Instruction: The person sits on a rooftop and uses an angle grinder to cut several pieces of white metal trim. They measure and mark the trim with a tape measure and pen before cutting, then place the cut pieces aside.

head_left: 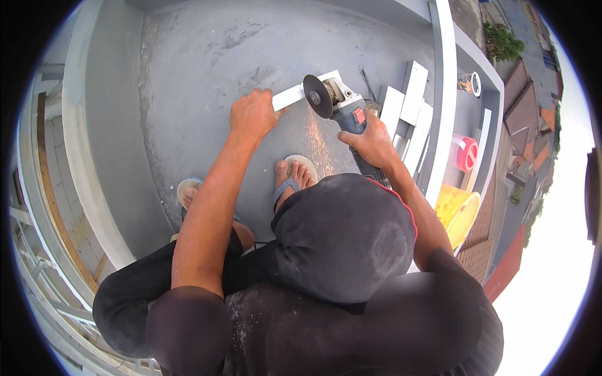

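Note:
My left hand (254, 114) is closed round the near left end of a white rectangular bar (289, 97), holding it above the grey floor. In my right hand (371, 139) is an angle grinder (349, 116) with a blue-grey body and a red switch. Its dark cutting disc (318, 96) stands upright against the bar, right of my left hand, and hides part of it. Orange sparks (318, 141) spray from the disc toward my sandalled foot (295, 172). My right fingers wrap the grinder's body; the far side of the grip is hidden.
Several white bar pieces (414, 94) lie stacked right of the grinder. Beyond a white rail (444, 94) are a yellow bucket (456, 210), a red-lidded container (467, 154) and a small patterned tub (469, 83). Low grey walls (113, 125) edge the floor; rooftops show beyond at right.

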The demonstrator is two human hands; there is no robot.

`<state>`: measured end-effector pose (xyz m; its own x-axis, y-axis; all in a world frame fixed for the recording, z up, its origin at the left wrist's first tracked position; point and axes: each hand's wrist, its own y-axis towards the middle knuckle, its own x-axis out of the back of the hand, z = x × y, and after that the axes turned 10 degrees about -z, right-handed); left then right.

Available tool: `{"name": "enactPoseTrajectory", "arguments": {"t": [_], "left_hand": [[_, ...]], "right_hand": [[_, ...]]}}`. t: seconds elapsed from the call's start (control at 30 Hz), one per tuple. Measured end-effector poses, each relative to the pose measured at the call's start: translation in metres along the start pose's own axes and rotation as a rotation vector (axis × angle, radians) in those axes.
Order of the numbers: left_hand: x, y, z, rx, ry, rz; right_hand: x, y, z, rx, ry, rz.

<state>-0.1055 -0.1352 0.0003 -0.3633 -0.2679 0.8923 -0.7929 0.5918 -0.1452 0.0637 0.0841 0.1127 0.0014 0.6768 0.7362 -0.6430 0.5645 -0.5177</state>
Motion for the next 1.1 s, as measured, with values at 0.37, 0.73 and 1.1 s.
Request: {"name": "enactPoseTrajectory", "arguments": {"t": [0.37, 0.73, 1.1], "left_hand": [[0.006, 0.004, -0.004, 0.025, 0.013, 0.054], [0.0, 0.004, 0.003, 0.0, 0.011, 0.046], [0.008, 0.006, -0.003, 0.034, 0.026, 0.093]], "right_hand": [[-0.006, -0.004, -0.011, 0.065, -0.079, -0.066], [-0.011, -0.001, -0.016, 0.077, -0.058, -0.105], [-0.013, 0.004, -0.016, 0.109, -0.067, -0.141]]}}
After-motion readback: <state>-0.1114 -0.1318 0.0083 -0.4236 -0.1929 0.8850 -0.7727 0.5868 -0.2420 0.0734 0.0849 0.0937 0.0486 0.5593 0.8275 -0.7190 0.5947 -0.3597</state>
